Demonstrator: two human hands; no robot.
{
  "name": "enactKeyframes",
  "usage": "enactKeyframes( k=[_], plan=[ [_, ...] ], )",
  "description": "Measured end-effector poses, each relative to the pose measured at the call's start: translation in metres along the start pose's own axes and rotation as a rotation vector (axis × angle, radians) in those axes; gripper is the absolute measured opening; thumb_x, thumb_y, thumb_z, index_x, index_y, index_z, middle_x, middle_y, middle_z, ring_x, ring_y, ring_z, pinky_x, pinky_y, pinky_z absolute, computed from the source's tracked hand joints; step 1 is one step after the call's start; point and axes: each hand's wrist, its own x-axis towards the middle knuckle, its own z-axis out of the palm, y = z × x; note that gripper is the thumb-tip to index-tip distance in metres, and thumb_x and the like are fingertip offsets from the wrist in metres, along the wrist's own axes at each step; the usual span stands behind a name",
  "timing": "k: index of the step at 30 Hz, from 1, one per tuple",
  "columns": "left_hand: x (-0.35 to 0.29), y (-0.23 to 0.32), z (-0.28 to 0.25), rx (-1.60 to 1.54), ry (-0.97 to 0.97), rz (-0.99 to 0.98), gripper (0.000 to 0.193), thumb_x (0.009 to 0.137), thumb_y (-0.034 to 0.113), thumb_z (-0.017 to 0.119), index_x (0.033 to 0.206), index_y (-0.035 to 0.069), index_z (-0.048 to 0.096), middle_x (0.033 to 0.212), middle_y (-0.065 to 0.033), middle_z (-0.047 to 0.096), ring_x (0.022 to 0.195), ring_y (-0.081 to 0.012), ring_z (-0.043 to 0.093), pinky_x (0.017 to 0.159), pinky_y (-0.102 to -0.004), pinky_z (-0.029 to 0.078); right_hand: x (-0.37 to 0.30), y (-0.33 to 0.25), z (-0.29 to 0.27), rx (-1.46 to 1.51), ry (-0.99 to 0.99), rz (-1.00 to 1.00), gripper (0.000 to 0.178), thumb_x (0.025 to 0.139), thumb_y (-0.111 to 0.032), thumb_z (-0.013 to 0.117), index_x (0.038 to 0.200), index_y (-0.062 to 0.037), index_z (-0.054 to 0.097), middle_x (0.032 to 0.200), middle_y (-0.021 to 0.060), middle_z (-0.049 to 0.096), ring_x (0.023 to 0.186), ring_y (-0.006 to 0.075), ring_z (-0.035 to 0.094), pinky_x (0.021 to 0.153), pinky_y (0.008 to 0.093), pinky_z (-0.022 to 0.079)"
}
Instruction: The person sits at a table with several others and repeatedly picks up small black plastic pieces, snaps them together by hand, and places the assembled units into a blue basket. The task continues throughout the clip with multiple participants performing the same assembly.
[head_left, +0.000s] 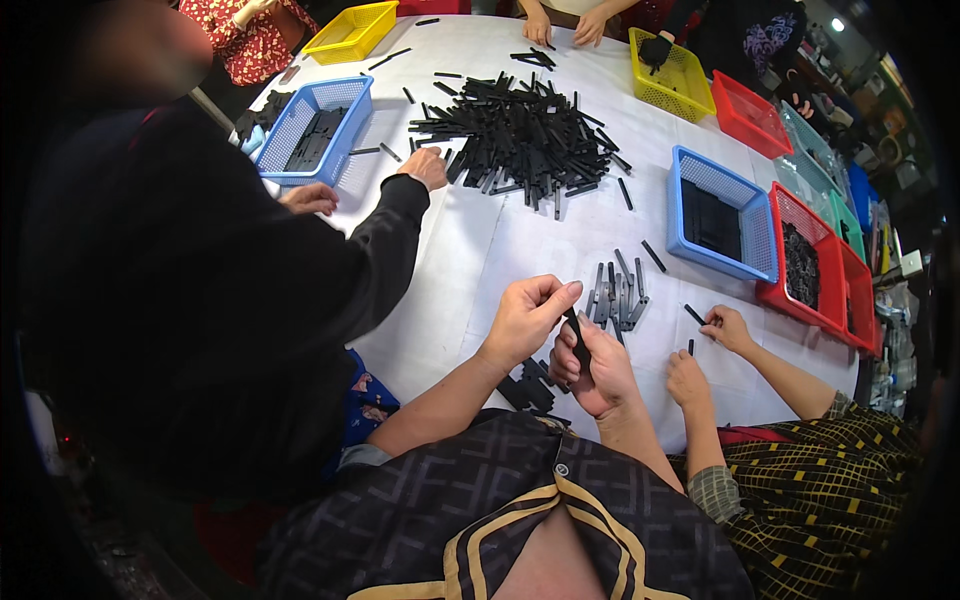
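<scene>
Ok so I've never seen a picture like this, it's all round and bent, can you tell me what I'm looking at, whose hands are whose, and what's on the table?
This is one picture from a wide fisheye camera worn on a person's head, looking down, so straight edges bend. The two bare hands in the middle are the wearer's: the left hand and right hand together hold a thin black strip. They work at a white table. On it lie a big pile of black strips, a smaller bundle near the hands, and blue, red and yellow baskets, such as the blue basket. The other hands belong to co-workers: a black sleeve on the left, a checked sleeve on the right.
</scene>
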Motion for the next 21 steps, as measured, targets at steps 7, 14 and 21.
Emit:
enactKeyframes(
  k=[7, 14, 21],
  plan=[
    [0.005, 0.005, -0.013, -0.180, 0.006, -0.143, 0.040, 0.091, 0.031, 0.051, 0.063, 0.003, 0.053, 0.051, 0.0026, 0.044, 0.046, -0.0030, 0.036, 0.041, -0.0201, 0.026, -0.007, 0.004, 0.000, 0.016, -0.010, 0.034, 0.031, 0.096, -0.031, 0.034, 0.075, -0.0093, 0.042, 0.051, 0.0011, 0.036, 0.045, 0.0127, 0.034, 0.049, 0.0259, 0.032],
    [0.002, -0.001, -0.004, 0.068, -0.038, -0.014, 0.042, 0.089, 0.031, 0.053, 0.061, 0.001, 0.051, 0.052, 0.0014, 0.047, 0.050, -0.0039, 0.038, 0.045, -0.0209, 0.030, -0.005, 0.003, 0.002, 0.020, 0.013, 0.013, 0.032, 0.095, -0.029, 0.035, 0.074, -0.0072, 0.042, 0.052, 0.0042, 0.040, 0.045, 0.0142, 0.037, 0.049, 0.0267, 0.034],
    [0.009, 0.005, -0.018, -0.019, 0.086, -0.025, 0.041, 0.090, 0.029, 0.053, 0.058, 0.003, 0.049, 0.051, 0.0037, 0.041, 0.048, -0.0038, 0.031, 0.043, -0.0223, 0.025, -0.006, 0.001, -0.011, -0.032, -0.077, 0.076, 0.036, 0.095, -0.032, 0.034, 0.074, -0.0061, 0.045, 0.054, 0.0050, 0.043, 0.048, 0.0145, 0.040, 0.049, 0.0263, 0.034]
  ],
)
